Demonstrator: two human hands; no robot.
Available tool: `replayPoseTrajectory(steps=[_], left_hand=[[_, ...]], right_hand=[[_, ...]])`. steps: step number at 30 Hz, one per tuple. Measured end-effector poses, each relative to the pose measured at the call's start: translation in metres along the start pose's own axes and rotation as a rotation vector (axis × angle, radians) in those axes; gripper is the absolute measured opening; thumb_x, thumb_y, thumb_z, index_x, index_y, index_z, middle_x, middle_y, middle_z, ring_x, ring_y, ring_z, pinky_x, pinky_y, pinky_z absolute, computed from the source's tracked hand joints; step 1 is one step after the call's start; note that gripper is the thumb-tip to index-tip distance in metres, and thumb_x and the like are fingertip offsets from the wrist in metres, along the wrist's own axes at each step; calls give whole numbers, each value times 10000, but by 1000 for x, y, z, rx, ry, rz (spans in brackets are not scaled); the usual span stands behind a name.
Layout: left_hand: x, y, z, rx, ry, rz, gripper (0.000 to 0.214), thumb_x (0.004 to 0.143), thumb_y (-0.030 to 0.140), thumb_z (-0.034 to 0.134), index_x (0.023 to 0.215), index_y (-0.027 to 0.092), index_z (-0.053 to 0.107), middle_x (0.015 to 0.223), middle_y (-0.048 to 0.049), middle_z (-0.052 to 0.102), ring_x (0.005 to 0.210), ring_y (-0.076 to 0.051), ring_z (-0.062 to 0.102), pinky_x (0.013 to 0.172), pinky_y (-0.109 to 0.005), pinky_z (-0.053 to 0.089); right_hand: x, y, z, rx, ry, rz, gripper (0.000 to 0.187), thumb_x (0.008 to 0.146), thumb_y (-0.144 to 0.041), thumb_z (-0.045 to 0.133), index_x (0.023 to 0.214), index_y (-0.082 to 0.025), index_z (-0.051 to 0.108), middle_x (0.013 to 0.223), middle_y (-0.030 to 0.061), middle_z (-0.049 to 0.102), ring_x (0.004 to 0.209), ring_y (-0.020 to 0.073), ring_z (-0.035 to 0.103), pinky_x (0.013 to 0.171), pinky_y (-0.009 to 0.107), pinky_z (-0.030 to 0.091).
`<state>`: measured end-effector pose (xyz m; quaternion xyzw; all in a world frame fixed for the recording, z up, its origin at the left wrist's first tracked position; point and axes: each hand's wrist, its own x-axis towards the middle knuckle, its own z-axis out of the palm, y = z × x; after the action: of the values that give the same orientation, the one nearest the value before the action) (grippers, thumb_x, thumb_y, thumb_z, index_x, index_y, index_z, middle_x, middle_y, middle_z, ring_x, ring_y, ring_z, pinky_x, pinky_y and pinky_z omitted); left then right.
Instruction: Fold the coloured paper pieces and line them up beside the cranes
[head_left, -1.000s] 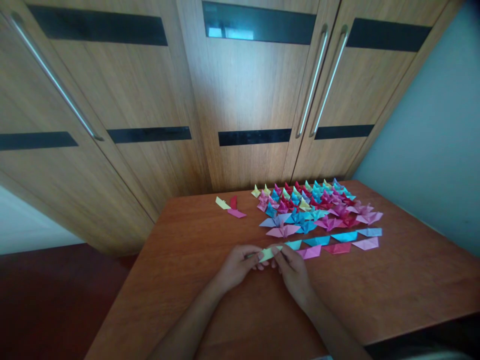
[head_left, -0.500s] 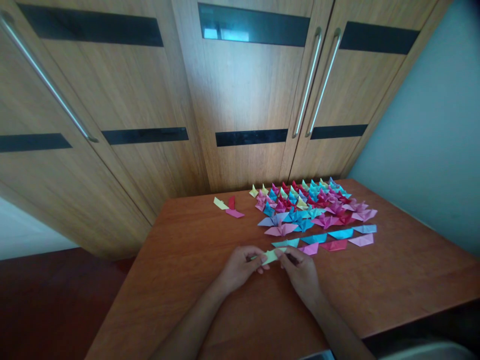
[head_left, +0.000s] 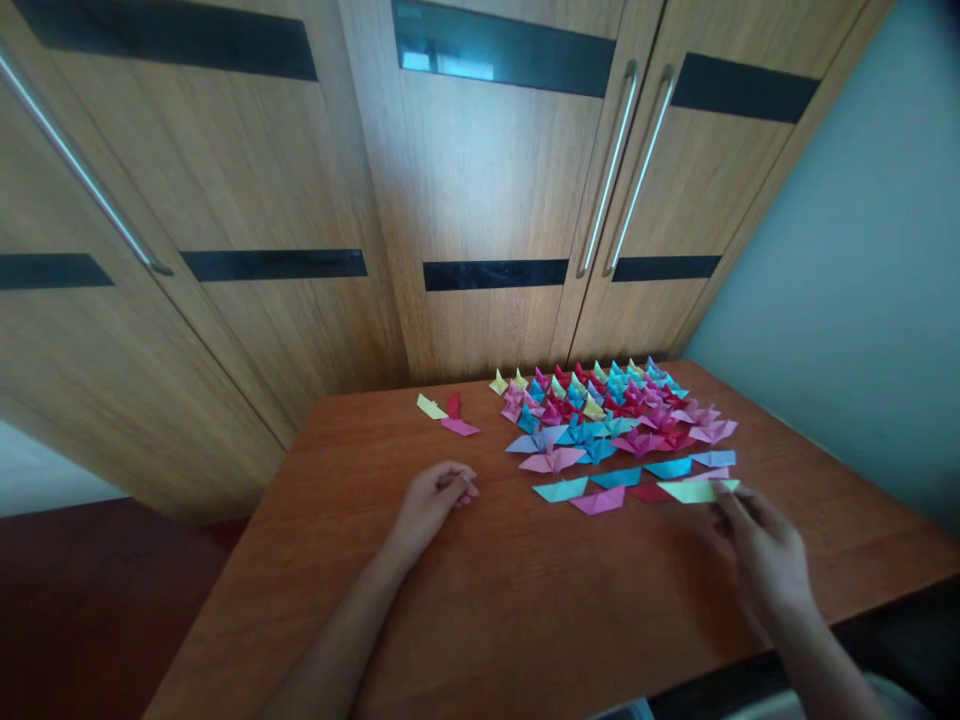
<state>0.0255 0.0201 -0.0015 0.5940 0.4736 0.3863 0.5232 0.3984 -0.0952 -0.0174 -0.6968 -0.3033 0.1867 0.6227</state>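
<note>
In my right hand (head_left: 765, 550) is a pale green folded paper strip (head_left: 694, 491), pinched at its right end between thumb and fingers. It overlaps a red folded paper (head_left: 649, 493) and a pink one behind it. Close by lie folded papers in turquoise (head_left: 560, 490), blue (head_left: 616, 478) and magenta (head_left: 598, 501). My left hand (head_left: 436, 500) rests over the table at the left, its fingers curled together with nothing visible in them. Nearest to it are three loose folded papers: yellow (head_left: 431, 407), red (head_left: 454, 405) and pink (head_left: 460, 427).
Rows of several coloured origami pieces with pointed wings (head_left: 592, 410) cover the back right of the wooden table (head_left: 525, 620). Behind the table stands a wooden wardrobe (head_left: 495, 180) with metal handles. A pale wall (head_left: 840, 330) is on the right.
Both hands held the pale green folded paper together. My left hand has let go and moved left; my right hand has carried the paper right, over the row of folded papers.
</note>
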Motion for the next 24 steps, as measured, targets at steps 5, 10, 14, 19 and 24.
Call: replayPoseTrajectory(steps=[5,10,14,19,24], left_hand=[[1,-6,4,85,-42,35,209,779,344,564,813,154,645,672,-30,681,613,-139,597,612,-249,467],[1,-6,5,79,-22,24,220,796,360,561,811,157,645,670,-22,675,618,-137,595,605,-240,461],[1,-4,5,75,-17,12,214,792,352,566,805,153,645,673,-26,674,623,-139,596,604,-238,461],[1,-5,6,60,-18,14,228,780,361,572,817,149,647,674,-32,675,617,-142,594,604,-244,464],[1,-6,5,45,-16,12,227,770,371,588,805,155,651,670,-28,673,617,-142,596,607,-244,465]], right_hand=[[52,23,-56,-370,37,112,251,643,-415,709,797,-220,674,747,95,666,651,197,600,602,318,385],[85,44,-86,-748,60,72,142,598,-308,752,723,-275,692,782,120,661,535,169,515,599,346,302],[97,51,-90,-877,49,69,275,599,-406,740,828,-257,709,804,144,638,519,174,498,580,352,279],[107,60,-86,-1048,7,-69,388,744,-502,568,988,-218,669,982,191,629,796,284,602,645,376,353],[113,66,-85,-1198,-35,-65,477,860,-508,380,1113,-181,618,1079,176,623,971,310,588,722,369,405]])
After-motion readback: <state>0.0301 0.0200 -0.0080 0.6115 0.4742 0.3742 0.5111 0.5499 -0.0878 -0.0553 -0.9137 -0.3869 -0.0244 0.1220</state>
